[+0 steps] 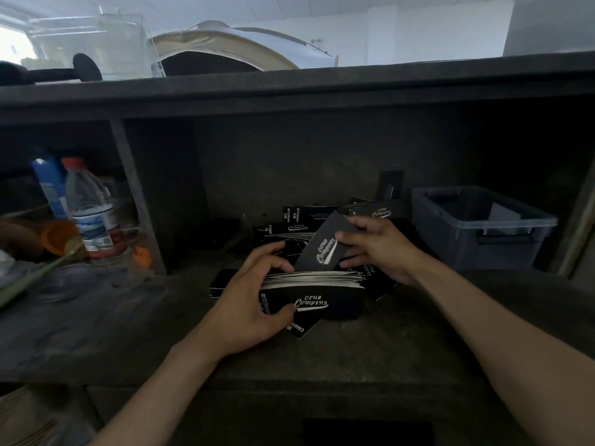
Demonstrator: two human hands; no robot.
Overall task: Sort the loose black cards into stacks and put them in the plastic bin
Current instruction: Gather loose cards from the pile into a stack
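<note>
One card (322,244), pinched by the right hand (380,249), tilts over the stack (322,281) gripped by the left hand (248,307). Square its edges before release. Loose cards (289,226) lie beyond the hands; bin (450,243), farther right.

Fig. 1. As I see it from my remote station: left hand (252,304) and right hand (380,249), both bare; left forearm (154,391) and right forearm (502,333) uncovered, slim, dimly lit.
</note>
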